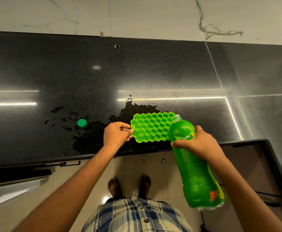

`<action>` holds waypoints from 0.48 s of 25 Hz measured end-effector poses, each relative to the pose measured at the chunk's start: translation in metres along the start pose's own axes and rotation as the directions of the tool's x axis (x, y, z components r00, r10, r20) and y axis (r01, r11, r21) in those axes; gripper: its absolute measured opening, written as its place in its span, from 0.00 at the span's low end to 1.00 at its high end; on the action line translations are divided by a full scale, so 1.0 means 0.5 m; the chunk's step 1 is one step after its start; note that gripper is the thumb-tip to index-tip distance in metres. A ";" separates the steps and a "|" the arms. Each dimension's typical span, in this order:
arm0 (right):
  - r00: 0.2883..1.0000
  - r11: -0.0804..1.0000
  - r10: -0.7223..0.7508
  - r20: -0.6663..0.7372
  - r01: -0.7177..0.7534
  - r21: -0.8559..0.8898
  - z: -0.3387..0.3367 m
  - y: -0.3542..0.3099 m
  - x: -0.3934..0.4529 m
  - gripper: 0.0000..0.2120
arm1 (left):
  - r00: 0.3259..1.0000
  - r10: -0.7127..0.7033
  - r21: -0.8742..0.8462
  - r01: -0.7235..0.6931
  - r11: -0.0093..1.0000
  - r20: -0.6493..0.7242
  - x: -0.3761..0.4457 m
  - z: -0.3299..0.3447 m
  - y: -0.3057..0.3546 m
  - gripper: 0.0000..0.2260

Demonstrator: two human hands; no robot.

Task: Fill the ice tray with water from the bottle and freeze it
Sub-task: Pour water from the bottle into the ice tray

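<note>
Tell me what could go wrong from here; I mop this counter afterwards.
The counter is already wet around the ice tray, so more pouring may spill further. The left hand only pinches the tray's edge; it could slip. The right hand tips the uncapped bottle over the tray's right end, perhaps overshooting.
</note>
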State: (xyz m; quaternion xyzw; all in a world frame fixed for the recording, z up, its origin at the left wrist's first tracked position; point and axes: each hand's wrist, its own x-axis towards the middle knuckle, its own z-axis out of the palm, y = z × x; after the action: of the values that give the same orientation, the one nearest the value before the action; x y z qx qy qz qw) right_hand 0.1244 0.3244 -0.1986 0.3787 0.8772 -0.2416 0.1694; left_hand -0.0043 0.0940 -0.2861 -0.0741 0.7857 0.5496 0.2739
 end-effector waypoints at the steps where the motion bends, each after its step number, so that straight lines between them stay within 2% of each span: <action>1: 1.000 1.000 -0.005 0.006 0.005 -0.002 0.001 -0.005 0.000 0.46 | 1.000 -0.002 -0.004 0.002 1.000 -0.001 0.000 0.000 0.000 0.05; 12: 0.998 0.999 -0.051 0.042 0.052 -0.014 0.017 -0.047 -0.015 0.45 | 1.000 -0.011 -0.012 0.011 1.000 -0.003 -0.003 0.001 0.003 0.05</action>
State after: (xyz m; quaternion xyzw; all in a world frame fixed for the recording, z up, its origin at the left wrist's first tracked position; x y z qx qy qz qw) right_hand 0.1126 0.3011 -0.1951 0.3496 0.8848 -0.2469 0.1842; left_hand -0.0035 0.0946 -0.2842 -0.0806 0.7824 0.5527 0.2753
